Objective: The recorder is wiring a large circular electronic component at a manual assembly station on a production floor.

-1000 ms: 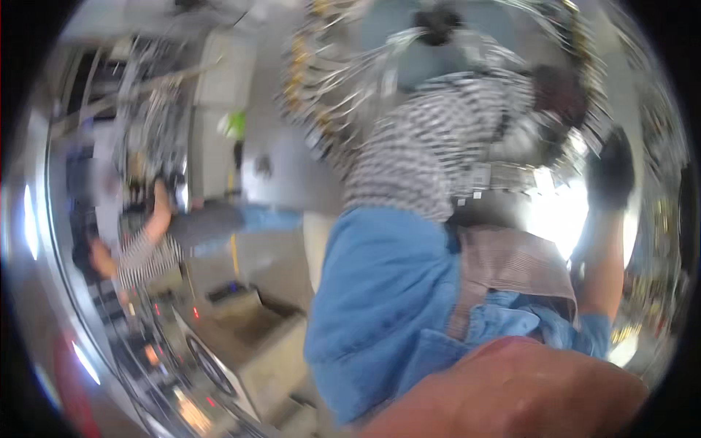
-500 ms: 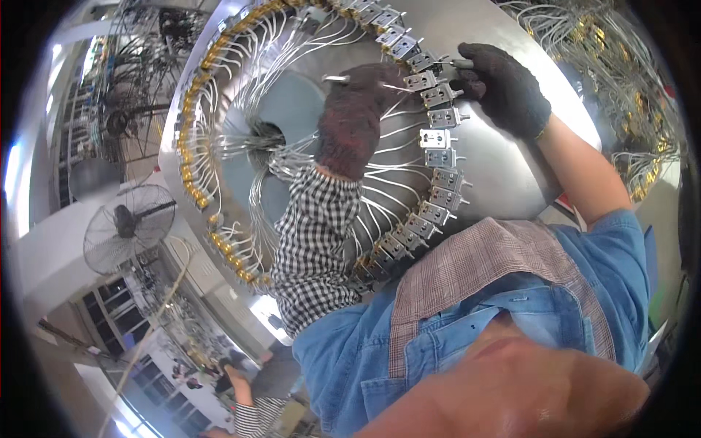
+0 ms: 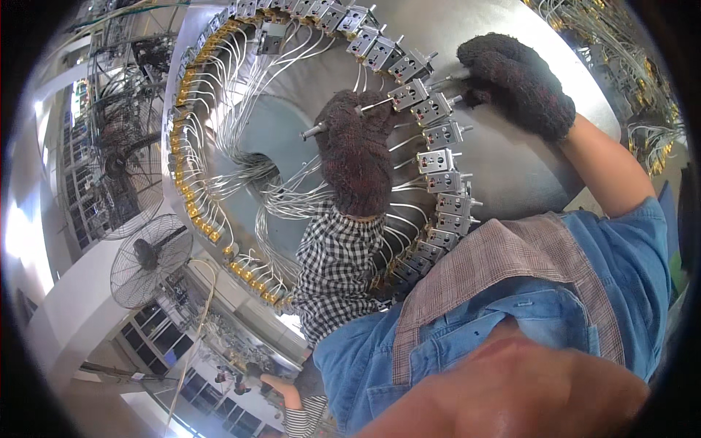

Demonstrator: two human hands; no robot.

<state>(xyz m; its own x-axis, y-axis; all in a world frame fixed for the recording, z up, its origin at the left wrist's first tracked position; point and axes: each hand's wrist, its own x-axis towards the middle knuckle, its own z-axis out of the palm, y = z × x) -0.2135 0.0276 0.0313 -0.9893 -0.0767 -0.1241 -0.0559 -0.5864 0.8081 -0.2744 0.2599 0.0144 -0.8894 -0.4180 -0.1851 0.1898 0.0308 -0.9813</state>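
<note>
Dark knit gloves on both hands: my left hand [image 3: 355, 157] is clenched on a thin metal pin [image 3: 315, 131], w/ my right hand [image 3: 517, 82] pinching a clamp block [image 3: 412, 93] (one of a ring on the steel disc [image 3: 511, 171]).

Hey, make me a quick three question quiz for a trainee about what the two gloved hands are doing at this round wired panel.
1. True or false: both hands wear dark fuzzy gloves.
2. Which hand grips the thin metal rod? A) left hand B) right hand C) neither
3. Fill in: the small grey metal blocks sit in a curved ____ on the metal panel, with white wires running toward its middle.

Key
1. True.
2. A. The left hand is closed around the rod, while the right hand's fingertips rest at the blocks near the top of the row.
3. Row.
</note>
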